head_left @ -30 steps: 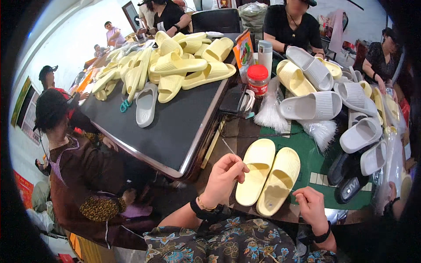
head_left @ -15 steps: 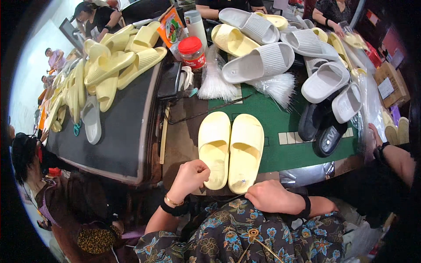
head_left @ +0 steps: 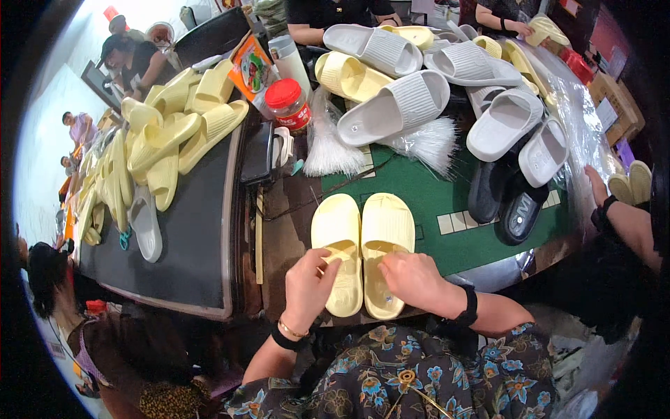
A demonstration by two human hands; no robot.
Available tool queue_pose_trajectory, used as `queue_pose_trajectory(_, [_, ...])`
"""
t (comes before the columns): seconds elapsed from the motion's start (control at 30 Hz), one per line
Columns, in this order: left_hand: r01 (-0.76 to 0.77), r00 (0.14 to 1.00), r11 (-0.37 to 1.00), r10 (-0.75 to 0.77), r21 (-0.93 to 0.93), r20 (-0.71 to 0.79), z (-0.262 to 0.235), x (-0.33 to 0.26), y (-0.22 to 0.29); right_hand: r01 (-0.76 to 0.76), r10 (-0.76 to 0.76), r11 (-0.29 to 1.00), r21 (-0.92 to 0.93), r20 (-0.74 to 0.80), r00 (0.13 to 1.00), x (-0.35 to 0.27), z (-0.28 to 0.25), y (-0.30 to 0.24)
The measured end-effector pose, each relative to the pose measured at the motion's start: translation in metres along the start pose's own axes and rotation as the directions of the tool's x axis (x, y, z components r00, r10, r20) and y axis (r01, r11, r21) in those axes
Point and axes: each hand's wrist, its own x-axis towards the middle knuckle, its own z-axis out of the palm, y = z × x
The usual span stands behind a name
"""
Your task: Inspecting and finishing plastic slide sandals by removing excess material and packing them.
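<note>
Directly before me a pair of pale yellow slide slippers lies side by side, toes away from me: the left slipper point(head_left: 336, 218) and the right slipper point(head_left: 388, 218). My left hand point(head_left: 308, 288) is over the outer edge of the left slipper, thumb and fingers bent together near the strap opening. Over the right slipper's footbed, just behind the strap, my right hand point(head_left: 419, 282) is closed in a pinch. Anything thin held in either pinch is too small to make out. Both hands partly cover the footbeds.
Bundles of thin white plastic strands point(head_left: 333, 148) lie beyond, beside a red-lidded jar point(head_left: 287, 105). Grey slippers point(head_left: 394, 108) pile up at the back right, above black slippers point(head_left: 523, 213). Yellow slippers point(head_left: 164, 143) heap on the dark left table point(head_left: 192, 244). A co-worker's hand point(head_left: 597, 185) is at right.
Both my hands have moved forward from the heels to near the straps, the right one now over its footbed. The view has shifted slightly; the slippers still lie side by side.
</note>
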Motion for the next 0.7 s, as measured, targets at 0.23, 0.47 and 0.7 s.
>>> queue_pose_trajectory(0.23, [-0.083,0.994,0.996,0.084,-0.023,0.065,-0.004,0.004,0.000,0.029,-0.009,0.996,0.088,-0.223,0.975,0.002,0.005,0.000])
queue_pose_trajectory(0.47, [0.134,0.990,0.983,-0.127,-0.126,0.062,-0.026,0.068,-0.021,0.030,0.096,0.951,0.308,-0.384,0.918,-0.002,-0.022,0.029])
queue_pose_trajectory(0.7, [0.115,0.985,0.989,-0.125,0.089,0.116,-0.005,0.128,-0.068,-0.285,0.386,0.914,0.288,-0.402,0.830,0.049,-0.026,0.096])
